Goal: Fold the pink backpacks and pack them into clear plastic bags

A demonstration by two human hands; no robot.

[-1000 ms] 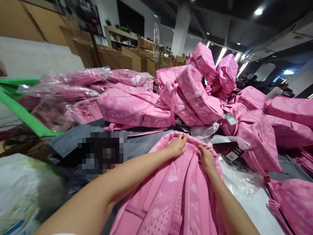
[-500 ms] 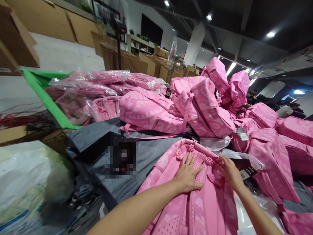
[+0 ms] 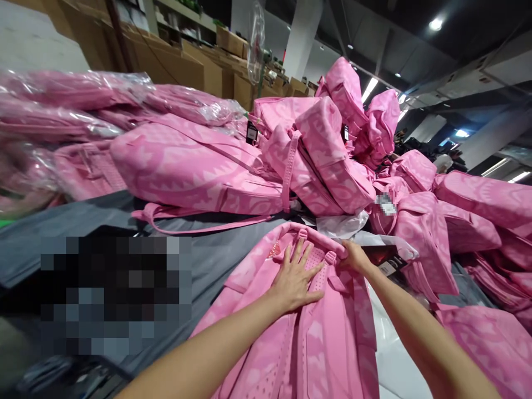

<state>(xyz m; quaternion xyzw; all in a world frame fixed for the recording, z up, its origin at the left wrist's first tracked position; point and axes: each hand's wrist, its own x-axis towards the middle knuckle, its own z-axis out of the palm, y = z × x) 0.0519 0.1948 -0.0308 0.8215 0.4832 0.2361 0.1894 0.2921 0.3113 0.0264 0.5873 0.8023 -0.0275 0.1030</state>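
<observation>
I have the fingers of the left hand (image 3: 296, 280) spread over a pink backpack (image 3: 326, 332), and the right hand (image 3: 355, 258) at its top edge, where I cannot tell whether the fingers pinch. The backpack lies unwrapped, straps up, partly over grey cloth (image 3: 214, 260); beyond sit loose backpacks (image 3: 324, 149) and plastic-wrapped bags (image 3: 83, 93), so I judge the work only partly done.

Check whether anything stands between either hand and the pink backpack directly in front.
Nothing visible does: the left hand lies spread on the backpack, and the right hand is at its top edge. The black tag shows beyond the right wrist, not between.
</observation>
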